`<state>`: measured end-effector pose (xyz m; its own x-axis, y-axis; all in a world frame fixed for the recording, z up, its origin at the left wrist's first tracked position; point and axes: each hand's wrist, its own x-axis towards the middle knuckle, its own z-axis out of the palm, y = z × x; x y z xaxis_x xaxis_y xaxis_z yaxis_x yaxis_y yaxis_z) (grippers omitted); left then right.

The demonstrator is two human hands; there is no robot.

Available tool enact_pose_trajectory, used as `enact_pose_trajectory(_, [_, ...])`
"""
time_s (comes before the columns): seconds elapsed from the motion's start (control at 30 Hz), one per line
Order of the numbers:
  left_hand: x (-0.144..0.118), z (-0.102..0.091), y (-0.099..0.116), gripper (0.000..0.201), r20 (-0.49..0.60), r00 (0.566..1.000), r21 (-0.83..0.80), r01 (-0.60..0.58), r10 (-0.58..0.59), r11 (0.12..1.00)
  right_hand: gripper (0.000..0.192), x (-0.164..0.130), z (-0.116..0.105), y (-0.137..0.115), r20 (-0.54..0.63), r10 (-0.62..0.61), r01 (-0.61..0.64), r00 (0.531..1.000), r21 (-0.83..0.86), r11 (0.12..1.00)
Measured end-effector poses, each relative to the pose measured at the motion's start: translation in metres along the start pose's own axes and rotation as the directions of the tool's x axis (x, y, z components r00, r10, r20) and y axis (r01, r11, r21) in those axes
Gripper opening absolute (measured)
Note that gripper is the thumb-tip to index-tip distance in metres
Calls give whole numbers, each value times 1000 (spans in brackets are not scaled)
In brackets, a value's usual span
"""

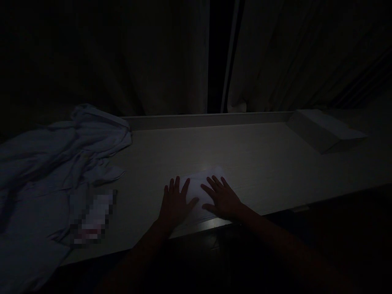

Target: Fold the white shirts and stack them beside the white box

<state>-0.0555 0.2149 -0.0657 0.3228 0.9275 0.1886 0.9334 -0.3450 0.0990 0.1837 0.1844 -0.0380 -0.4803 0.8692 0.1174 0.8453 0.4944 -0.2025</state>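
A pale, flat sheet [197, 188], perhaps paper or thin cloth, lies near the front edge of the light tabletop [245, 155]. In the dim light its exact material cannot be made out. On its left part rests my left hand [177, 204], palm down with the fingers spread. My right hand [223, 200] lies flat on the right part, fingers also stretched apart. Between the two thumbs a strip of the sheet shows, and its far edge reaches just past my fingertips. Both palms hide the rest of it.
Crumpled pale cloth [55, 163] covers the table's left end. Beside it lies a blurred-out item [94, 216]. A box-like pale block [327, 128] stands at the back right. Along the back runs a low ledge [208, 121], with dark curtains [165, 61] behind.
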Motion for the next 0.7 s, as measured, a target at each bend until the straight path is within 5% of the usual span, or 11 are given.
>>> enact_pose_trajectory(0.57, [-29, -1, 2, 87, -9, 1000, 4, -26, 26, 1000, 77, -21, -8, -20, 49, 68, -73, 996, 99, 992])
enact_pose_trajectory(0.7, [-29, -2, 4, 86, -16, 1000, 10, -23, 23, 1000, 60, -7, -12, -14, -38, 191, -185, 981, 128, 974])
